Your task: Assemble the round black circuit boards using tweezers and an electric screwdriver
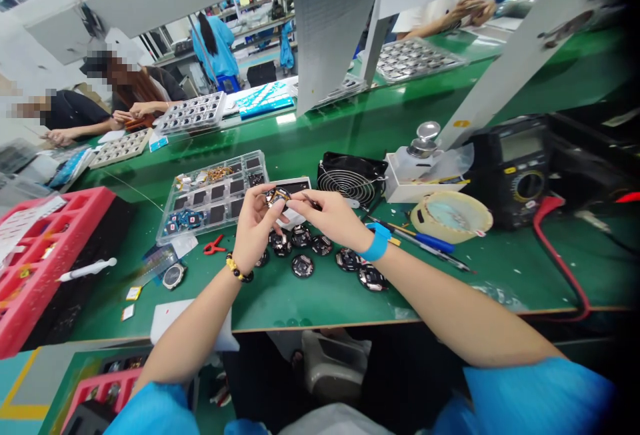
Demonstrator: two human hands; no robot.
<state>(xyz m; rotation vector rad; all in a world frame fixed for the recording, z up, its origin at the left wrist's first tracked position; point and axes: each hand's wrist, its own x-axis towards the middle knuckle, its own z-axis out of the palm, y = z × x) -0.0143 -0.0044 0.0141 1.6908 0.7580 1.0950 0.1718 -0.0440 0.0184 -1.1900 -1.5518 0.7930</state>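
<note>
My left hand [255,225] holds a small round black part [277,196] with metal and orange bits between thumb and fingers, above the green bench. My right hand [330,216] touches the same part from the right, its fingers pinched together; a small dark item shows by its fingertips, too small to name. Several round black parts [303,265] lie on the bench just below and to the right of my hands. A white box [295,218] sits partly hidden behind my fingers.
A clear compartment tray [215,198] stands behind left, a black fan [353,178] behind right. Further right are a yellowish bowl [450,216], pens [430,240] and a multimeter [523,168]. Red trays [50,268] stand far left; red pliers [214,245] lie nearby. People sit across the bench.
</note>
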